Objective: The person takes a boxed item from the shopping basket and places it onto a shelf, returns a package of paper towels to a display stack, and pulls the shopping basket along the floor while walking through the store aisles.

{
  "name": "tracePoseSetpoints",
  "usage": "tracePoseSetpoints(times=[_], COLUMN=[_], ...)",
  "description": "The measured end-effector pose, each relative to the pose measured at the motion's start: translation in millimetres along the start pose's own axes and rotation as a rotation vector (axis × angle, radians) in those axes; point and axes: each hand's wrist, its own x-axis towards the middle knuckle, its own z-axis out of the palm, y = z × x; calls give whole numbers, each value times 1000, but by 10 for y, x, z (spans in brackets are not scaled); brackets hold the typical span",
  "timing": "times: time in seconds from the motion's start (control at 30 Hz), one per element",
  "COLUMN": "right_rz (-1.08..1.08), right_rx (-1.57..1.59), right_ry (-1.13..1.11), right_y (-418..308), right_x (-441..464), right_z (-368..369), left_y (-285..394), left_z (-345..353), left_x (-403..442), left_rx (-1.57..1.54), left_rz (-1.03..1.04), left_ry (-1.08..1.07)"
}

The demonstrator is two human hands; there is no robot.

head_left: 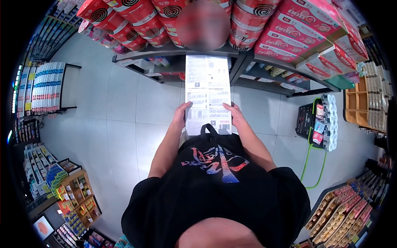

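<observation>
A long white box (pixel 208 89) with printed text, a QR code and a barcode lies between my hands, its far end at the dark shelf edge and its near end by my black shirt. My left hand (pixel 181 114) is closed on its left side, thumb on the top face. On the right side, my right hand (pixel 235 113) grips it the same way. The fingers under the box are hidden.
Red cylindrical packs (pixel 159 20) and pink boxes (pixel 295 27) are stacked on the dark shelf (pixel 136 58) ahead. A black basket (pixel 305 120) with a green handle and packaged goods stands on the floor at right. Stocked displays (pixel 78 194) line both sides.
</observation>
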Motion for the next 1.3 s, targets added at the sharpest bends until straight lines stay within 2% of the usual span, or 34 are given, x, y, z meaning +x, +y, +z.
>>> tracePoseSetpoints(times=[0.2, 0.3, 0.37, 0.4, 0.53, 0.67, 0.73, 0.9, 1.0, 1.07, 1.17, 1.23, 1.3], right_rz=[-53, -83, -86, -87, -90, -84, -41, -39, 80, 219, 278, 278, 168], right_rx=[63, 108, 127, 138, 83, 24, -58, -221, -254, -236, -126, -49, -25], right_ry=[0, -41, -53, -59, -23, -10, 87, 96, 106, 109, 180, 147, 63], right_y=[-68, -124, -176, -205, -356, -468, -462, -412, -282, -235, -185, -241, -307], right_x=[213, 343, 433, 480, 651, 858, 975, 763, 560, 484, 627, 745, 876], right_z=[-85, -96, -104, -104, -118, -193, -288, -354, -398, -383, -352, -329, -271], left_y=[-11, -57, -7, 33, 19, -49, -114, -102, 86, 140, 269, 336, 420], left_z=[125, 51, 182, 289, 254, 136, 19, -192, -53, -141, -72, -82, -60], left_x=[-116, -166, -312, -378, -254, 51, 232, 563, 603, 743, 933, 1028, 1119], left_rx=[161, 315, 492, 388, 403, 264, 211, 166, 167, 141, 128, 113, 91], left_rz=[22, -23, -203, -249, -273, -193, -162, -166, -150, -162, -159, -153, -146], left_ry=[32, -23, 160, 167, 222, 99, 53, 132, 205, 208, 212, 171, 181])
